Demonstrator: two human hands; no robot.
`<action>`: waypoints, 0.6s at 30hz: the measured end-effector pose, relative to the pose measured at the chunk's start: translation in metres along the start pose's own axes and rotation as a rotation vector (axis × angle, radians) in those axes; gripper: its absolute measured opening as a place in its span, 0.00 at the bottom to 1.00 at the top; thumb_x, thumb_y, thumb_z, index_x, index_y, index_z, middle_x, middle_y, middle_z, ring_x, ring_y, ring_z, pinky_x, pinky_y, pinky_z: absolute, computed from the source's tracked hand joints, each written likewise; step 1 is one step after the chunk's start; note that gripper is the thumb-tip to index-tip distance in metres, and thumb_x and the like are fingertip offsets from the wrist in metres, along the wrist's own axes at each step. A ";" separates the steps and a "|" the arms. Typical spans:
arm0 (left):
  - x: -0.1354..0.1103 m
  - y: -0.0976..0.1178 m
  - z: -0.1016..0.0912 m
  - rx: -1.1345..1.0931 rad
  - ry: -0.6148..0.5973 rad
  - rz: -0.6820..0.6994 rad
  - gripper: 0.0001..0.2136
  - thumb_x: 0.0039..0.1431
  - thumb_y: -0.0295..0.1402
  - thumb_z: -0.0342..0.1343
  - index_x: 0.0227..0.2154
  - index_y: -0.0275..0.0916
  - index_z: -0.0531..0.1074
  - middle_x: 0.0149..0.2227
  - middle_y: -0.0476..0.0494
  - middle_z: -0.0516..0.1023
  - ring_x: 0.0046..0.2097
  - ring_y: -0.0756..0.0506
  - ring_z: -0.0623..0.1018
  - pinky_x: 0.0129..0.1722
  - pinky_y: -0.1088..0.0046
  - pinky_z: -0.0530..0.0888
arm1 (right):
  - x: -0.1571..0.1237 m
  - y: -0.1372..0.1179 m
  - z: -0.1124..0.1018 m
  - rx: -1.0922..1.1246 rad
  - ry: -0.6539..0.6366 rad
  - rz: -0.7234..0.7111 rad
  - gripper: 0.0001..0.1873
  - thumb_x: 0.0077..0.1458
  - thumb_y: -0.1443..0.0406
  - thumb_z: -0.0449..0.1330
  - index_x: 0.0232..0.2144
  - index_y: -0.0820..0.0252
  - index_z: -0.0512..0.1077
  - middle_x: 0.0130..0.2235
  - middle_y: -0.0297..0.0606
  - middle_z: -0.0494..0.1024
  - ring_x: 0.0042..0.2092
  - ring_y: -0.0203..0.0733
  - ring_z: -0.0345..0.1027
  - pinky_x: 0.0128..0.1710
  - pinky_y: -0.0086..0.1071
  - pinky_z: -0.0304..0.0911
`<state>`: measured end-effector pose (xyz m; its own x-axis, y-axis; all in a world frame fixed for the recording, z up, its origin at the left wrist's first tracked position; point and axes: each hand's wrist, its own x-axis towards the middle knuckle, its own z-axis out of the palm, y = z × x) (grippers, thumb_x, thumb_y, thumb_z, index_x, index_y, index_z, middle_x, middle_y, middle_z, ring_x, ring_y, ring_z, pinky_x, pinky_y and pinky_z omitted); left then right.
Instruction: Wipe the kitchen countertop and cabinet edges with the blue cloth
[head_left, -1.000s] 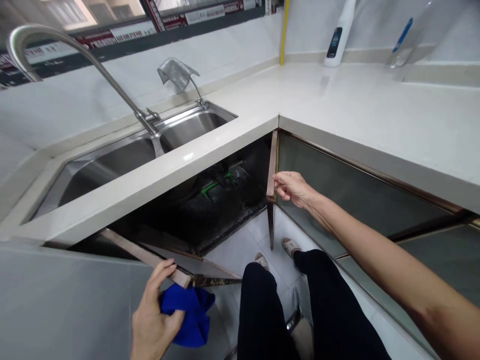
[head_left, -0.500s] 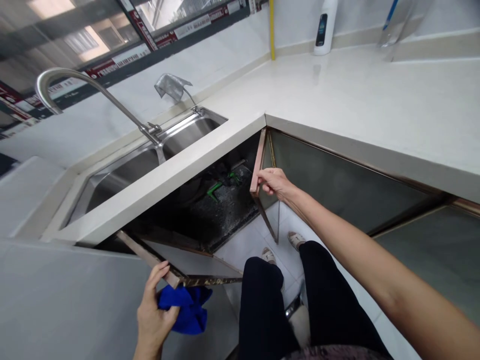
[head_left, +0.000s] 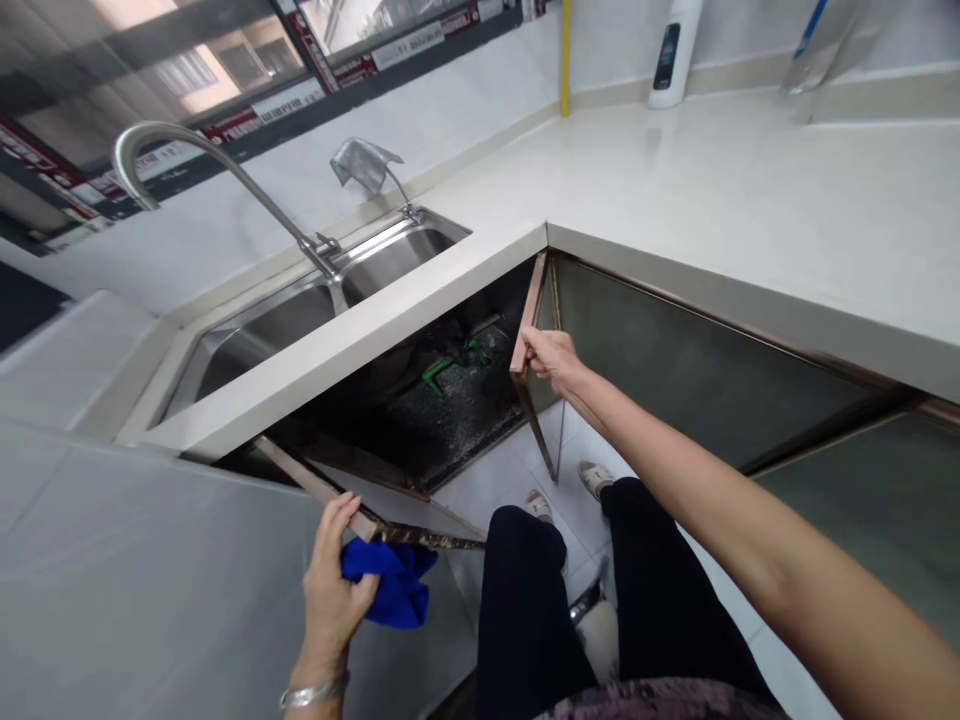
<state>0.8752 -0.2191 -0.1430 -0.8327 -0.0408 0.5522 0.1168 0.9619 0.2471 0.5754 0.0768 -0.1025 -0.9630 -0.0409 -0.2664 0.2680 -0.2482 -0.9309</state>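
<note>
My left hand [head_left: 334, 580] holds a bunched blue cloth [head_left: 391, 590], its fingers lying over the top edge of the left cabinet door [head_left: 300, 472]. That door stands ajar below the sink. My right hand [head_left: 551, 358] is closed on the top edge of the right cabinet door [head_left: 529, 310], which also hangs open. Between the two doors shows the dark cabinet interior [head_left: 397, 430], with a green-edged item [head_left: 439, 372] inside that I cannot make out. The ends of the left fingers and part of the cloth are hidden by the door.
Above the opening is a white countertop [head_left: 720, 210] with a double steel sink [head_left: 277, 335] and a curved faucet [head_left: 232, 175]. A white bottle-shaped device [head_left: 675, 55] stands at the back. Glass cabinet panels [head_left: 697, 370] run along the right. My feet rest on white floor tiles [head_left: 491, 475].
The view has shifted slightly, so the scene sits a little further right. A bracelet on my left wrist has come into sight. Both hands keep their places on the doors.
</note>
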 end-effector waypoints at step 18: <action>0.000 0.009 0.009 -0.071 0.073 -0.027 0.29 0.55 0.24 0.53 0.61 0.39 0.65 0.64 0.34 0.70 0.67 0.39 0.70 0.68 0.58 0.68 | -0.002 0.007 0.024 -0.038 -0.079 0.011 0.23 0.63 0.66 0.62 0.17 0.60 0.62 0.14 0.27 0.64 0.13 0.23 0.49 0.11 0.20 0.39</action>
<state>0.8716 -0.2076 -0.1481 -0.7949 -0.0883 0.6003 0.1354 0.9386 0.3173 0.5781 0.0519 -0.1022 -0.9587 -0.1202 -0.2577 0.2783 -0.2101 -0.9372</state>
